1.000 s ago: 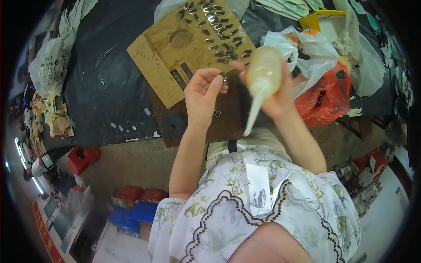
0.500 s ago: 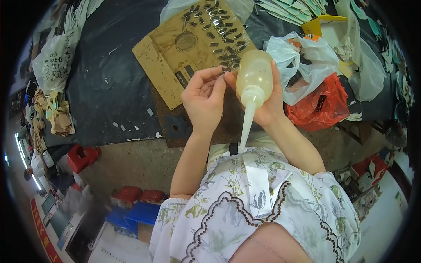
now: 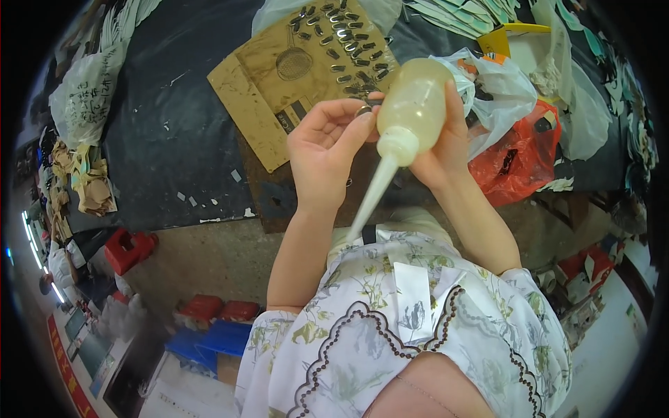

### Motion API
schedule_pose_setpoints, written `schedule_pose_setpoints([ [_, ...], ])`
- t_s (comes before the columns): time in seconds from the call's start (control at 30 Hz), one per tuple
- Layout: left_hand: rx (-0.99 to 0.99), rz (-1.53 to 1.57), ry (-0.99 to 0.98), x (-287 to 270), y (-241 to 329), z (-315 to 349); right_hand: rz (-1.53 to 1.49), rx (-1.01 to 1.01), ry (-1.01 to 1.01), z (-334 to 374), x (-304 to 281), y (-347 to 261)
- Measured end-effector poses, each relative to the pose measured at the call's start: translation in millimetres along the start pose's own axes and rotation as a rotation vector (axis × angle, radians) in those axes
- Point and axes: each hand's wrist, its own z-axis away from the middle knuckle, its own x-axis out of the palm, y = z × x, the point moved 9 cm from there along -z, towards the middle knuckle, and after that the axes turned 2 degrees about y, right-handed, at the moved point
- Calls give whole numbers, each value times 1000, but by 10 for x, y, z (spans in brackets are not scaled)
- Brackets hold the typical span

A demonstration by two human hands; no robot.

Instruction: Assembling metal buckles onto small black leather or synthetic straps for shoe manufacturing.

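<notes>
A small dark, shiny metal piece [image 3: 363, 110] is pinched between the thumb and index finger of my left hand [image 3: 319, 153]. My right hand [image 3: 449, 146] is wrapped around a translucent squeeze bottle [image 3: 416, 94] with pale yellowish liquid. Its long tapered nozzle [image 3: 374, 195] slants down toward my waist. Right fingertips meet the metal piece beside the bottle, though the bottle partly hides them. Beyond my hands, a brown cardboard sheet [image 3: 258, 87] carries several similar small metal pieces [image 3: 352, 36] in loose rows.
White plastic bags [image 3: 498, 97] and a red plastic bag [image 3: 512, 164] lie right of the bottle, by a yellow box [image 3: 495, 43]. Pale green cut pieces [image 3: 453, 15] are stacked at the far right. The dark table [image 3: 167, 132] has its near edge before me.
The bottle has tilted, its body rising and its nozzle tip swinging left. The metal piece shows more clearly between my left fingers. The left hand has barely moved.
</notes>
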Motion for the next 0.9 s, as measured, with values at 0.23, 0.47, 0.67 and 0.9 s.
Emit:
schedule_pose_setpoints([
  [0.23,20,35,77,-132,50,16,-64,-69,-91,-4,115,-212],
  [0.47,43,67,-21,-159,180,67,506,-642,191,187,172,-1349],
  [0.67,-54,90,29,-119,205,121,793,-952,85,477,586,-1504],
  [0.9,-67,103,23,-84,213,132,864,-901,13,465,648,-1456],
])
